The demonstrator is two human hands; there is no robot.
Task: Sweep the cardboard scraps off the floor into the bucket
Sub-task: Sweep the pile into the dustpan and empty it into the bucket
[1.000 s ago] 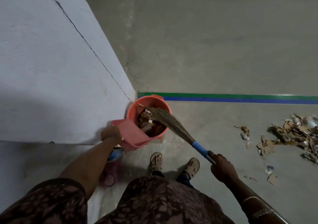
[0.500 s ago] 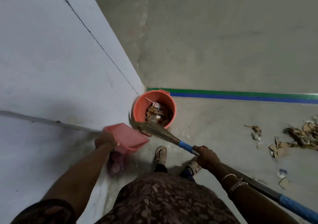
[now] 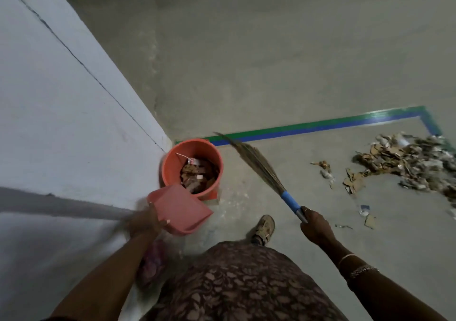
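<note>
I'm seeing the left hand point(image 3: 145, 224) gripping the pink dustpan point(image 3: 182, 209) at its near edge. The thumb point(image 3: 164, 222) is lying on top with a pale nail showing, and the other fingers are curling under the pan, hidden by it. The hand is motion-blurred, so I can't tell the finger spread beyond that. The pan is tilting, its far edge overlapping the near rim of the orange bucket point(image 3: 170, 165) just beyond those fingers; whether they touch, I can't tell. The bucket is sitting against the wall point(image 3: 61, 123) and is holding cardboard pieces and paper bits.

The right hand point(image 3: 317, 227) is wrapping round the broom point(image 3: 259, 162), fingers point(image 3: 306, 212) fully closed on the metal shaft just below the blue sleeve. The bristles are fanning up and away from those fingers, with the tip crossing the green and blue tape line point(image 3: 320, 125). I can't tell if they are touching the floor.

The cardboard scraps point(image 3: 404, 162) are lying in a pile on the floor well right of the right fingers, blurred and cut off by the frame edge. Loose pieces are lying between the pile and the broom, a few just right of the knuckles.

One shoe point(image 3: 265, 227) is showing between the hands, and a patterned dress point(image 3: 234, 283) is covering the rest of the legs. A blurred pink object point(image 3: 153, 264) under the left forearm is too unclear to identify. Both forearms are running out of the bottom edge.
</note>
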